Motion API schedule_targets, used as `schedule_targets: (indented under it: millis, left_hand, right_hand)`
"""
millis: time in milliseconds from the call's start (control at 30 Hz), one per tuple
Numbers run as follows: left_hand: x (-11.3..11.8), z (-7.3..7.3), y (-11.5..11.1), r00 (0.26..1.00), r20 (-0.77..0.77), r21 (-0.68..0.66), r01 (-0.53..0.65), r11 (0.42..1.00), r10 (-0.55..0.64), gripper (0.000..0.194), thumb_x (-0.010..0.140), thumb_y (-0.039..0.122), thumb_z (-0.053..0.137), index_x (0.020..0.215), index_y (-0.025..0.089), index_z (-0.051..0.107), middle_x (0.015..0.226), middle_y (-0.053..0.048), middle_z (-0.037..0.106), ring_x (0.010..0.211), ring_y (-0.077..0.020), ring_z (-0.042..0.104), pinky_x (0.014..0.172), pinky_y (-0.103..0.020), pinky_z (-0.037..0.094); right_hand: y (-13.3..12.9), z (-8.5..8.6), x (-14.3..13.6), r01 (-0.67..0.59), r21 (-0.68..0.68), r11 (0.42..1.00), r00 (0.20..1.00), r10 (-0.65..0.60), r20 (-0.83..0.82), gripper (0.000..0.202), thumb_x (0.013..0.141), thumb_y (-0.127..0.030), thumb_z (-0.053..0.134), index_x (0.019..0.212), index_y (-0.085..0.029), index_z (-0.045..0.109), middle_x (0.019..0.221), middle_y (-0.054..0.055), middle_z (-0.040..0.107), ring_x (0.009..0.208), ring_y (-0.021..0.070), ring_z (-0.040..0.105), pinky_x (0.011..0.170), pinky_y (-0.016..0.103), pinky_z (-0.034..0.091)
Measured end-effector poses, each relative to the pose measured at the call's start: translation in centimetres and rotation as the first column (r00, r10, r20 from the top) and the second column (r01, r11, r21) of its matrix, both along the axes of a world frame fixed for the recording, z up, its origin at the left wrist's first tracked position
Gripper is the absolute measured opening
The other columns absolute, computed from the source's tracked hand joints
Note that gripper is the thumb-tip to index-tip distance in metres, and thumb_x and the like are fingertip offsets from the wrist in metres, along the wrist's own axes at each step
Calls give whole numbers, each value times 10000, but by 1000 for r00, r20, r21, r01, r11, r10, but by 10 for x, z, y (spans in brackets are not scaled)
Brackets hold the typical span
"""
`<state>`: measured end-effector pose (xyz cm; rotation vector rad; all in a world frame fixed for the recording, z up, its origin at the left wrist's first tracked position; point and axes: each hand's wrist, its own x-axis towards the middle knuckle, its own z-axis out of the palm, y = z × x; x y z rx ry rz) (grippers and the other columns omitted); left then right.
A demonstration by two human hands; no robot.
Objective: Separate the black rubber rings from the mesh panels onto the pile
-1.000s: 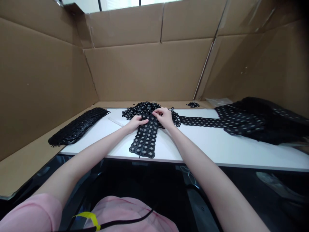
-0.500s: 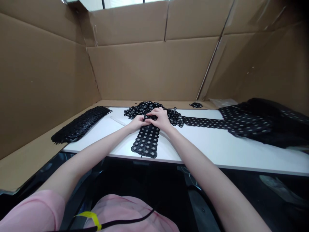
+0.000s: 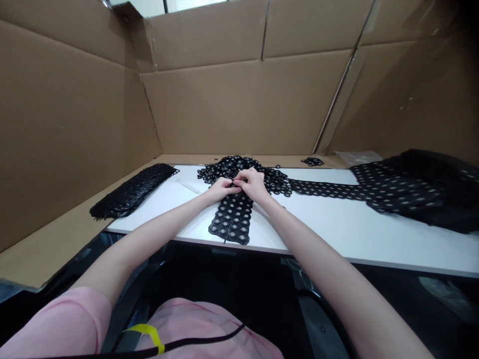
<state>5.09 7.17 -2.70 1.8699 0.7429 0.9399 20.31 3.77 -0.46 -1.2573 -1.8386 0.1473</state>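
Observation:
A black strip with rows of round holes or ring shapes (image 3: 231,218) lies on the white table, its near end by the front edge. My left hand (image 3: 223,189) is closed at the strip's far part, thumb and fingers pinched on it. Beside it, my right hand (image 3: 251,183) is also pinched, its fingertips meeting those of the left. The fingers partly cover the spot they work on. Just behind both hands rises a heap of small black rings (image 3: 234,162), spreading to the right.
A folded bundle of black perforated material (image 3: 134,192) lies at the left. To the right, a perforated band (image 3: 329,189) runs into a large black pile (image 3: 407,187). A pale slim tool (image 3: 188,186) lies left of my hands. Cardboard walls (image 3: 239,109) enclose the table (image 3: 318,224).
The whole view has shifted slightly, so things sit a little further right. My fingertips have drawn closer together over the strip; a dark round shape seen between them earlier is now mostly covered.

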Motion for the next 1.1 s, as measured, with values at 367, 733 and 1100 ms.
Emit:
schedule_targets:
  millis: [367,733,1100]
  left_hand:
    - [1,4,-5,999,39,-90,7,996,-4,403,593,359,795,493,138,473,483,55,404,513,-80,395,508,-231,266]
    - [3,4,-4,989,91,-144,126,982,-114,311,596,371,788,678,106,648,624,18,584,608,-107,503,639,-252,368]
    - [2,0,-1,981,180,-249,118,961,-74,355,572,355,819,805,109,714,708,-14,658,687,-136,576,733,-284,416]
  right_hand:
    - [1,5,0,64,-96,993,996,-70,-58,183,765,-293,561,641,-198,657,687,7,660,803,192,557,753,325,290]
    - [11,-1,8,144,-39,989,982,-148,-118,207,772,-275,529,671,-205,696,658,14,684,698,186,596,691,310,344]
    - [17,3,12,262,-15,965,952,-261,-163,239,797,-312,503,752,-222,720,770,39,714,870,239,574,770,346,361]
